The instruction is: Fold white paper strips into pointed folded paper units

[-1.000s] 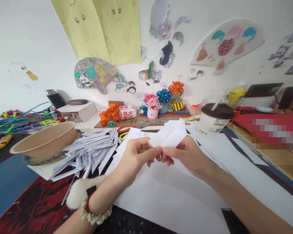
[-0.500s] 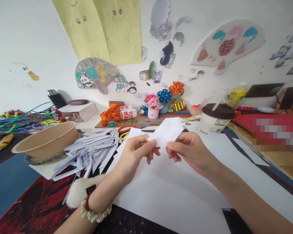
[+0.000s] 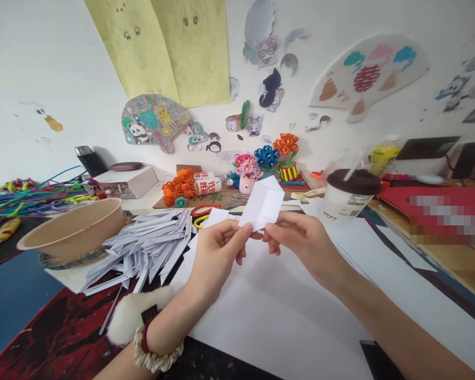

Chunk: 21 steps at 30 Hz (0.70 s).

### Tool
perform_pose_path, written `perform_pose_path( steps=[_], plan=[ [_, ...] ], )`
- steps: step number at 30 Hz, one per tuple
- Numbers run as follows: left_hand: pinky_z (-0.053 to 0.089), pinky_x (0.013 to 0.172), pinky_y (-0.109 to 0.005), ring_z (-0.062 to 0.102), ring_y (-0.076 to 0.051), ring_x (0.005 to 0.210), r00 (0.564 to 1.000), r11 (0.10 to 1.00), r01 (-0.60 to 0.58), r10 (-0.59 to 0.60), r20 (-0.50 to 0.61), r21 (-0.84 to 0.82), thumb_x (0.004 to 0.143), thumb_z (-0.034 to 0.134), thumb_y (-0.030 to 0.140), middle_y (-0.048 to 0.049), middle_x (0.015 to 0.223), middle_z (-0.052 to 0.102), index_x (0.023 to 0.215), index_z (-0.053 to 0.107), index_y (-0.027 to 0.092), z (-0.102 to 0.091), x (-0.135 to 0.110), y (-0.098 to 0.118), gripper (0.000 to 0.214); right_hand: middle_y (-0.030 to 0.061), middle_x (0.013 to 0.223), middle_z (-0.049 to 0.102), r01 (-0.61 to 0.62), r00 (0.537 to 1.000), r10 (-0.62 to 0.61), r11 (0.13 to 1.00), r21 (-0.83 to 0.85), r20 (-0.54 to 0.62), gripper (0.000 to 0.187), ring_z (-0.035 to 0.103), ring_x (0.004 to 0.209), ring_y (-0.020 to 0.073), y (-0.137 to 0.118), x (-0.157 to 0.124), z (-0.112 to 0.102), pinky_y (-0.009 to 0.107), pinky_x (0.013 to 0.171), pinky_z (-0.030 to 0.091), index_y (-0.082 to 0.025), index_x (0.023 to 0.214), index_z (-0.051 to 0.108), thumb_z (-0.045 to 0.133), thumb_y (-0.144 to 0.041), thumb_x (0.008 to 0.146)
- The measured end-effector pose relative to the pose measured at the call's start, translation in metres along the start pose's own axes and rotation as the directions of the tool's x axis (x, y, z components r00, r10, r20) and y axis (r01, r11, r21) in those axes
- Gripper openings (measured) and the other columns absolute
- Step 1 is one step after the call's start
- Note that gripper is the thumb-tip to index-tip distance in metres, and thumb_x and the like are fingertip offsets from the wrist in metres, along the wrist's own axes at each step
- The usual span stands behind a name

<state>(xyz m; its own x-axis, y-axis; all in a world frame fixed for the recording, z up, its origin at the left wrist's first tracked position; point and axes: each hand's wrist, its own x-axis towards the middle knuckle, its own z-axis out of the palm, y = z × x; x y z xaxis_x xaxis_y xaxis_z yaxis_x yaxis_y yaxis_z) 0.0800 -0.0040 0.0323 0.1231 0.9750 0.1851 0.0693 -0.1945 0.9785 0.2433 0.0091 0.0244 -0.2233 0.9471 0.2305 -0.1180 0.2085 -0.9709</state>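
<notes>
A small piece of folded white paper [image 3: 263, 205] is held up above the table, with crease lines and slanted top corners showing. My left hand [image 3: 224, 245] pinches its lower left corner between thumb and fingers. At the lower right edge, my right hand [image 3: 295, 240] grips the same paper, its thumb on the near face. Some fingertips are hidden behind the paper. Beneath both hands lies a large white sheet [image 3: 281, 311]. Left of my left hand is a heap of folded white paper strips [image 3: 142, 245].
A beige bowl [image 3: 71, 224] stands left of the heap. Scissors with red and yellow handles [image 3: 203, 211] lie behind my left hand. A lidded drink cup [image 3: 350, 192] stands at the right. Potted craft flowers [image 3: 288, 153] line the wall. A white fluffy object [image 3: 132, 314] touches my left forearm.
The folded paper has turned more upright and shifted slightly left. My right hand has moved left, closer to my left hand. Both hands still hold the paper.
</notes>
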Motion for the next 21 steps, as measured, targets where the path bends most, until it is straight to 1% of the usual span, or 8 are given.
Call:
perform_pose_path(
  steps=[4, 8, 12, 14, 15, 16, 18, 21],
  plan=[
    [0.041, 0.051, -0.022, 0.051, -0.010, 0.056, 0.996, 0.981, -0.085, 0.088, -0.010, 0.176, 0.082, 0.064, 0.038, -0.0007, 0.067, 0.063, 0.078, 0.069, 0.017, -0.002, 0.000, 0.000, 0.022, 0.0014, 0.067, 0.064, 0.040, 0.999, -0.039, 0.998, -0.045, 0.008, 0.018, 0.055, 0.056, 0.0109, 0.001, -0.002, -0.003, 0.025, 0.053, 0.047, -0.018, 0.074, 0.069, 0.066, -0.034, 0.082],
    [0.042, 0.054, -0.022, 0.054, -0.010, 0.058, 0.989, 0.973, -0.124, 0.138, -0.059, 0.194, 0.083, 0.063, 0.037, -0.0009, 0.070, 0.065, 0.076, 0.063, 0.017, -0.004, 0.000, -0.001, 0.021, 0.0007, 0.063, 0.062, 0.046, 0.999, -0.045, 0.997, -0.057, 0.011, 0.020, 0.053, 0.053, 0.0102, 0.002, -0.004, -0.007, 0.024, 0.050, 0.045, -0.017, 0.070, 0.068, 0.068, -0.033, 0.081],
    [0.042, 0.055, -0.023, 0.055, -0.011, 0.059, 0.989, 0.962, -0.137, 0.145, -0.020, 0.238, 0.086, 0.061, 0.036, -0.0015, 0.068, 0.064, 0.074, 0.061, 0.017, -0.006, -0.002, -0.004, 0.022, 0.0018, 0.063, 0.062, 0.016, 0.999, -0.018, 0.998, -0.061, -0.035, 0.027, 0.054, 0.055, 0.0105, 0.002, -0.002, -0.006, 0.024, 0.051, 0.044, -0.016, 0.065, 0.066, 0.065, -0.036, 0.084],
    [0.044, 0.056, -0.023, 0.054, -0.010, 0.060, 0.970, 0.921, -0.234, 0.243, 0.013, 0.311, 0.087, 0.060, 0.031, -0.0019, 0.077, 0.065, 0.083, 0.061, 0.017, -0.007, -0.003, -0.004, 0.014, 0.0022, 0.063, 0.062, 0.018, 0.996, -0.023, 0.998, -0.063, -0.087, 0.029, 0.054, 0.055, 0.0106, 0.003, -0.001, -0.006, 0.024, 0.051, 0.043, -0.016, 0.063, 0.066, 0.065, -0.036, 0.084],
    [0.045, 0.058, -0.024, 0.054, -0.010, 0.062, 0.945, 0.877, -0.316, 0.325, 0.038, 0.361, 0.086, 0.060, 0.026, -0.0026, 0.085, 0.064, 0.091, 0.060, 0.018, -0.009, -0.003, -0.003, 0.010, 0.0022, 0.063, 0.062, 0.022, 0.993, -0.028, 0.998, -0.058, -0.115, 0.028, 0.054, 0.055, 0.0106, 0.003, 0.000, -0.006, 0.024, 0.051, 0.043, -0.016, 0.063, 0.066, 0.065, -0.035, 0.083],
    [0.046, 0.060, -0.024, 0.055, -0.010, 0.067, 0.905, 0.813, -0.409, 0.418, 0.073, 0.415, 0.085, 0.060, 0.021, -0.0040, 0.094, 0.063, 0.100, 0.059, 0.019, -0.010, -0.002, -0.003, 0.015, 0.0020, 0.062, 0.062, 0.025, 0.990, -0.032, 0.998, -0.050, -0.139, 0.027, 0.054, 0.054, 0.0106, 0.003, 0.001, -0.006, 0.024, 0.051, 0.043, -0.016, 0.062, 0.066, 0.066, -0.034, 0.082],
    [0.047, 0.067, -0.027, 0.056, -0.013, 0.080, 0.790, 0.625, -0.574, 0.592, 0.160, 0.529, 0.083, 0.059, 0.011, -0.0068, 0.108, 0.058, 0.113, 0.055, 0.021, -0.012, 0.000, -0.003, 0.031, 0.0018, 0.062, 0.062, 0.031, 0.985, -0.035, 0.999, -0.029, -0.169, 0.025, 0.053, 0.054, 0.0105, 0.002, 0.001, -0.007, 0.024, 0.051, 0.042, -0.016, 0.062, 0.067, 0.067, -0.032, 0.081],
    [0.045, 0.070, -0.030, 0.053, -0.016, 0.083, 0.631, 0.330, -0.657, 0.733, 0.254, 0.678, 0.083, 0.059, 0.006, -0.0059, 0.103, 0.058, 0.106, 0.060, 0.022, -0.014, 0.005, -0.005, 0.029, 0.0021, 0.064, 0.063, 0.041, 0.988, -0.043, 0.999, -0.014, -0.151, 0.024, 0.054, 0.055, 0.0110, 0.002, 0.001, -0.008, 0.025, 0.051, 0.042, -0.016, 0.062, 0.068, 0.067, -0.030, 0.081]
  ],
)
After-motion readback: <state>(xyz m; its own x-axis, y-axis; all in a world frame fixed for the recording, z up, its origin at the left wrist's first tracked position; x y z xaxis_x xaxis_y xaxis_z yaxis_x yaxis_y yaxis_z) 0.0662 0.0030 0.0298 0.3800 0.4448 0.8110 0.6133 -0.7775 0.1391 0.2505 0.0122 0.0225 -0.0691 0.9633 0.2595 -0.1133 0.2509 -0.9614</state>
